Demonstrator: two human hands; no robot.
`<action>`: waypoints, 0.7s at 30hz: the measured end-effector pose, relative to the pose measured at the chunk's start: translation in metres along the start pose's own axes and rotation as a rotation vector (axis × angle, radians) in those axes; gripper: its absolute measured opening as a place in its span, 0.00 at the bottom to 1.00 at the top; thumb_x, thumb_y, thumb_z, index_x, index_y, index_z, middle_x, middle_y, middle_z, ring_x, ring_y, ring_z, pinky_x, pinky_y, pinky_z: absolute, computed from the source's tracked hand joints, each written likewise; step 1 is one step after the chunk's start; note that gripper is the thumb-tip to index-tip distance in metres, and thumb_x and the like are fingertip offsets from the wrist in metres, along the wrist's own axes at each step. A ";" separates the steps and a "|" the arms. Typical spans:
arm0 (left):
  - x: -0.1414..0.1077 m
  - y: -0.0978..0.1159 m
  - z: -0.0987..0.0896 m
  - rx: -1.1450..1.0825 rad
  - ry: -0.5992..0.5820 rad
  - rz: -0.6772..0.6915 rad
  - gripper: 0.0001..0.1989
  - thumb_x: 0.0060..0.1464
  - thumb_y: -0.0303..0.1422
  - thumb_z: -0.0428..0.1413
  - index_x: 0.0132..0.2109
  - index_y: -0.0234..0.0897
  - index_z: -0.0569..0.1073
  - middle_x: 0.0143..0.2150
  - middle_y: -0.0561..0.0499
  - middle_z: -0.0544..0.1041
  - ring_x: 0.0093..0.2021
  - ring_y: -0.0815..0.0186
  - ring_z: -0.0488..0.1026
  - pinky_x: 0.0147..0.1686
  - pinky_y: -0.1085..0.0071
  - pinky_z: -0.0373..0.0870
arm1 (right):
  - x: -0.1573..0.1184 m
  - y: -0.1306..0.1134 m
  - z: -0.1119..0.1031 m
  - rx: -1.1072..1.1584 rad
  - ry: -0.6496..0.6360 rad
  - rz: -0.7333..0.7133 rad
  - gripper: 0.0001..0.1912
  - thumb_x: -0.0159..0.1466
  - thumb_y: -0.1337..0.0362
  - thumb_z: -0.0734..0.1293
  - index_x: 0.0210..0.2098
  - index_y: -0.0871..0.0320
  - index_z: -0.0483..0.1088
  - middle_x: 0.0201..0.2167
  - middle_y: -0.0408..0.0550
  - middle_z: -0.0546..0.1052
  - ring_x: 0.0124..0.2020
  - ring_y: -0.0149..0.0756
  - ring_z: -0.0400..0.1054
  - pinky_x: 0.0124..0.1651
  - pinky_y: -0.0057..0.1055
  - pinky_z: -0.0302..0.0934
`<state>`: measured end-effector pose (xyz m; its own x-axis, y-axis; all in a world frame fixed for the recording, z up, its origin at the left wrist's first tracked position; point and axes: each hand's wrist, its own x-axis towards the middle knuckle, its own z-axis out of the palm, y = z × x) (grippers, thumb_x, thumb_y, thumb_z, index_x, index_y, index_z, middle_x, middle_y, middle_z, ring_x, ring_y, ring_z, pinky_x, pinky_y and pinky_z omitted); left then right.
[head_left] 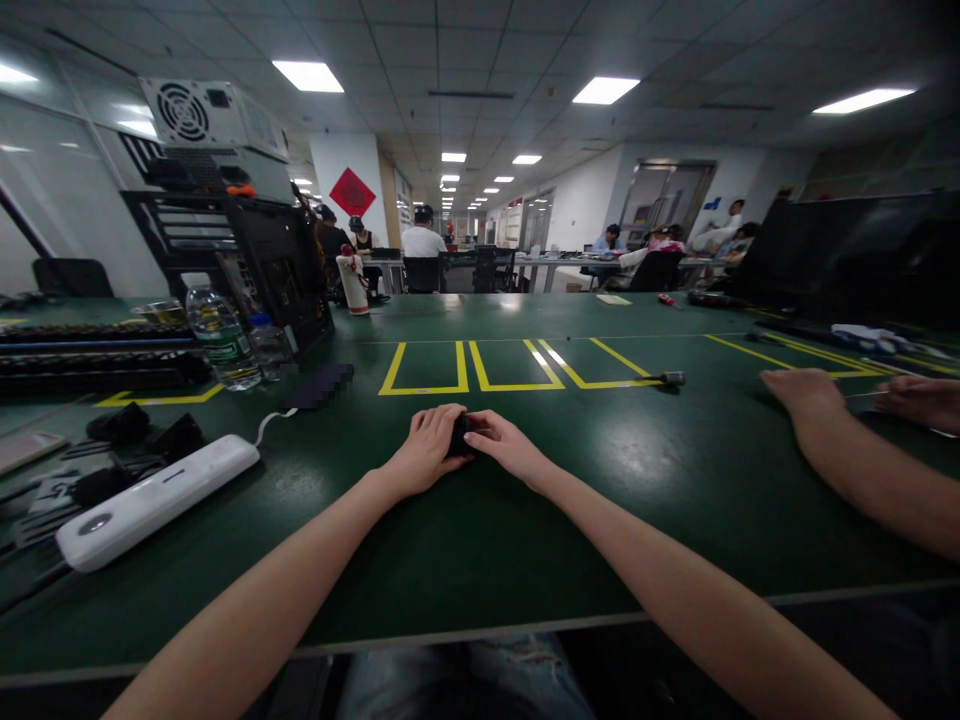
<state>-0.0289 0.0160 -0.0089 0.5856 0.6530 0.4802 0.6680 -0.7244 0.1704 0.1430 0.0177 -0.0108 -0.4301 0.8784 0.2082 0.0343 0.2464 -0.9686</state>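
A small black object sits between my two hands over the green table, in front of the yellow tape outlines. My left hand is wrapped round its left side, fingers over the top and thumb low at the front. From the right, my right hand holds it with bent fingers and thumb. Much of the object is covered by my fingers, so its exact shape is hidden.
A white power strip, a water bottle and a black computer frame are at left. A black cylindrical item lies right of the tape. Another person's hands and forearm reach in from the right.
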 end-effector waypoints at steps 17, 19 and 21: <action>0.000 0.000 0.001 0.003 0.004 0.001 0.27 0.49 0.35 0.52 0.53 0.38 0.50 0.51 0.44 0.60 0.51 0.57 0.58 0.50 0.56 0.52 | 0.001 0.004 -0.001 0.015 -0.018 -0.004 0.17 0.51 0.64 0.66 0.40 0.56 0.60 0.41 0.46 0.66 0.43 0.34 0.62 0.47 0.38 0.57; 0.000 0.000 0.002 0.013 0.008 0.002 0.27 0.49 0.35 0.52 0.53 0.38 0.50 0.51 0.44 0.60 0.51 0.57 0.57 0.49 0.57 0.52 | 0.000 0.003 -0.001 0.027 -0.024 -0.034 0.17 0.50 0.65 0.67 0.38 0.55 0.59 0.39 0.44 0.66 0.42 0.33 0.62 0.48 0.37 0.56; 0.000 -0.001 0.003 0.013 0.014 0.001 0.26 0.49 0.36 0.52 0.53 0.38 0.50 0.50 0.44 0.60 0.51 0.57 0.58 0.49 0.56 0.52 | -0.001 0.002 0.000 0.038 -0.009 -0.055 0.16 0.50 0.64 0.66 0.37 0.55 0.59 0.37 0.43 0.66 0.43 0.32 0.62 0.49 0.36 0.56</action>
<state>-0.0284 0.0176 -0.0115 0.5800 0.6487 0.4927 0.6730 -0.7224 0.1589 0.1435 0.0174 -0.0133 -0.4384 0.8602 0.2604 -0.0238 0.2785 -0.9601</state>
